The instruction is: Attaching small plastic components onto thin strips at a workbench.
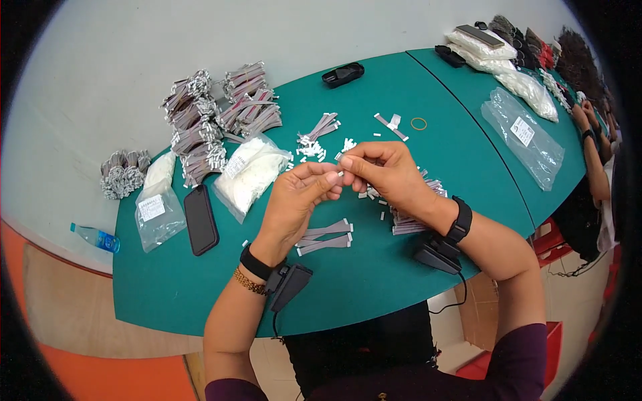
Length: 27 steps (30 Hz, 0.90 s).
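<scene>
My left hand (294,200) and my right hand (393,179) meet above the middle of the green table. Between the left thumb and fingers sits a small white plastic connector (340,174). The right thumb and forefinger are pinched close beside it; what they hold is hidden. Below the hands lie a few grey flat ribbon cables (326,238) with white ends. More ribbon cables (409,222) are heaped under my right wrist. Loose white connectors (311,152) are scattered just beyond my fingers, beside a small bunch of cables (324,127).
Tall stacks of bundled ribbon cables (194,127) stand at the back left. Near them lie a bag of white connectors (249,170), another plastic bag (159,210) and a black phone (200,219). A black case (343,75) and a rubber band (418,123) lie farther back. Another person's arm (595,150) shows at right.
</scene>
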Tool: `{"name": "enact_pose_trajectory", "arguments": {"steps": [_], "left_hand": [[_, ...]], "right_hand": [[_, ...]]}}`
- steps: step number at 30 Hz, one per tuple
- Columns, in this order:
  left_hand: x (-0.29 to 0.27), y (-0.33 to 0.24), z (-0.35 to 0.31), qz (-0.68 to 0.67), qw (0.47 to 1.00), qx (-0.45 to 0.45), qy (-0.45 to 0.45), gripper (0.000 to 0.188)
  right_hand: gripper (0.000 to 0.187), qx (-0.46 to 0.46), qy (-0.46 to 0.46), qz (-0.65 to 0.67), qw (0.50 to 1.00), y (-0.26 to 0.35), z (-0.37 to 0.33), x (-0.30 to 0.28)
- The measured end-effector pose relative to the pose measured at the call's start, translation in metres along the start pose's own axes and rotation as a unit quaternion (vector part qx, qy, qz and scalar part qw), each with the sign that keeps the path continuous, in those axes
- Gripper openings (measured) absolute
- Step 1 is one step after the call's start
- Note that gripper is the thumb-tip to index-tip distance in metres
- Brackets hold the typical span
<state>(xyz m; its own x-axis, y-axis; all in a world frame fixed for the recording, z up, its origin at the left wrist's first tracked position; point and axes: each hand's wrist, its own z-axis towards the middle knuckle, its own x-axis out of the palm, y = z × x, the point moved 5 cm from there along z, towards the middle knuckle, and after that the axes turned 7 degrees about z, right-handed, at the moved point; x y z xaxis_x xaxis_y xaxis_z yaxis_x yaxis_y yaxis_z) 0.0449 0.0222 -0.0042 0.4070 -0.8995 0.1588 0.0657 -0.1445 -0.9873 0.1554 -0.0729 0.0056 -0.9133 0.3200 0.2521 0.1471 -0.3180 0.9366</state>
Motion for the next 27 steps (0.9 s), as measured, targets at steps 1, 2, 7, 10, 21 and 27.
{"name": "enact_pose_trajectory", "arguments": {"steps": [1, 2, 7, 10, 21, 27], "left_hand": [[-0.0018, 0.0007, 0.0008, -0.002, 1.0, 0.0, -0.001, 0.018], [-0.0027, 0.0008, 0.0016, -0.016, 1.0, 0.005, 0.007, 0.017], [-0.0021, 0.0007, 0.0032, -0.032, 0.999, 0.002, 0.009, 0.016], [-0.0008, 0.0008, 0.0024, -0.058, 0.998, -0.011, 0.022, 0.015], [-0.0038, 0.0041, 0.003, -0.043, 0.999, 0.009, 0.017, 0.016], [-0.0014, 0.0011, 0.0037, -0.093, 0.996, 0.006, 0.006, 0.016]], "right_hand": [[0.019, 0.002, 0.001, -0.001, 1.0, 0.0004, -0.0003, 0.0005], [0.019, 0.001, 0.001, -0.001, 1.0, 0.0012, -0.0004, 0.0009], [0.017, 0.001, -0.002, 0.005, 1.0, 0.0028, 0.0001, 0.0009], [0.017, 0.003, -0.002, 0.003, 1.0, 0.0026, -0.0007, 0.0005], [0.017, 0.011, -0.006, 0.004, 1.0, 0.0022, -0.0017, 0.0024], [0.017, 0.018, 0.007, -0.004, 1.0, 0.0026, -0.0034, 0.006]]}}
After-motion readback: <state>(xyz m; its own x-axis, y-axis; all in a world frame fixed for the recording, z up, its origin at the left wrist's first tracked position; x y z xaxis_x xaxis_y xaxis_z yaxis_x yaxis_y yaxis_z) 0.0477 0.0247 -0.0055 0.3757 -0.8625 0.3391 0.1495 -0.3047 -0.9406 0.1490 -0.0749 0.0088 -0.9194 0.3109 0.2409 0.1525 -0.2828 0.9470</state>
